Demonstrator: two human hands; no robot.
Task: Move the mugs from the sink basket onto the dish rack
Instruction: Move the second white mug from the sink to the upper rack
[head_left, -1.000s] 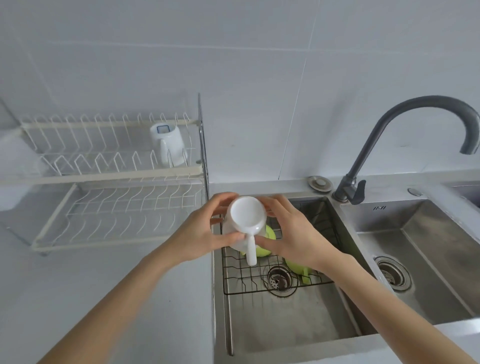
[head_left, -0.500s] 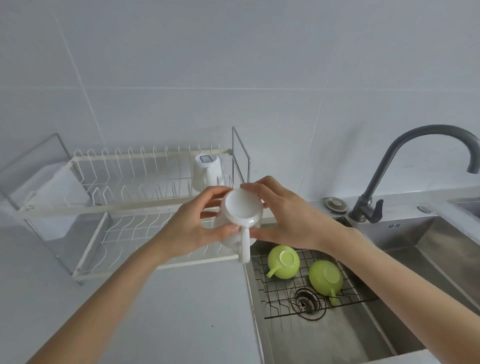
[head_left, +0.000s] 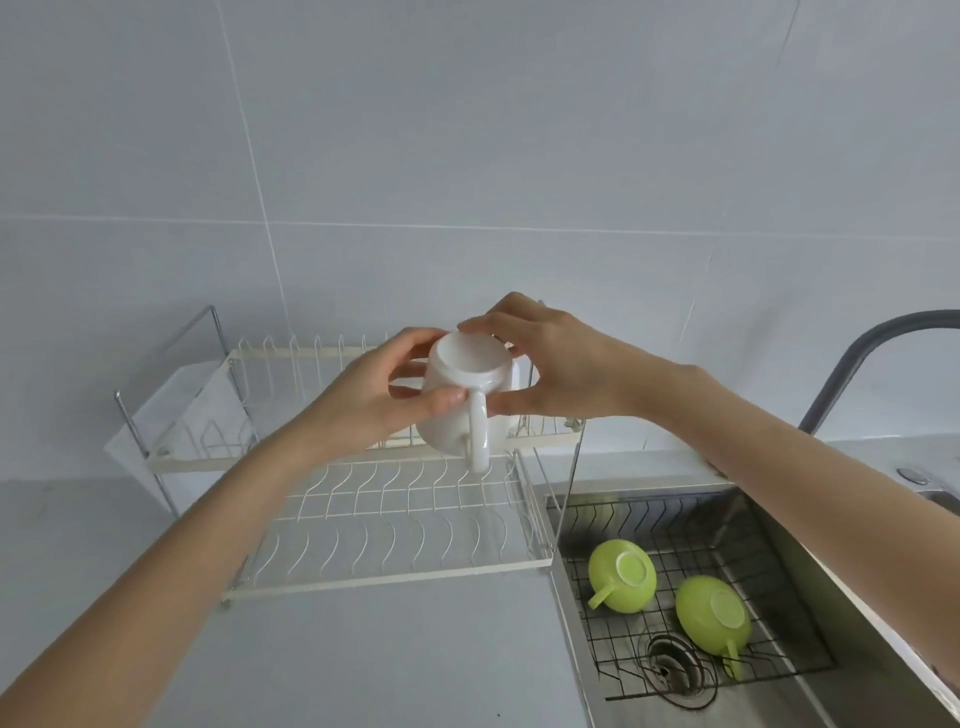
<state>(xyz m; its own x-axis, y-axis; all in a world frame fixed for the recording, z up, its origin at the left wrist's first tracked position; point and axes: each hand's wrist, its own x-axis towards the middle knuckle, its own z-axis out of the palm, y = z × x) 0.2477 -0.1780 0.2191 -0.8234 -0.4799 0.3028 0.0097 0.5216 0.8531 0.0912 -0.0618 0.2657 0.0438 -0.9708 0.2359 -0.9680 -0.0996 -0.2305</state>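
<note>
I see both hands, left (head_left: 363, 405) and right (head_left: 563, 366), with fingers closed around an upturned white mug (head_left: 464, 400) above the dish rack (head_left: 395, 525) (two green mugs (head_left: 622, 575) sit in the sink basket (head_left: 769, 551), four o'clock).

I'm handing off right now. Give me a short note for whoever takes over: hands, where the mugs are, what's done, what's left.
Hands: left hand and right hand both grip the white mug, upside down, handle toward the camera, held in the air in front of the dish rack upper tier.
In the sink basket: two green mugs, both upside down, one to the left, one nearer the drain.
Done: white mug lifted out of the basket.
Left: set the white mug on the rack, then move both green mugs. The rack space behind the hands is hidden, so check it before placing.
</note>
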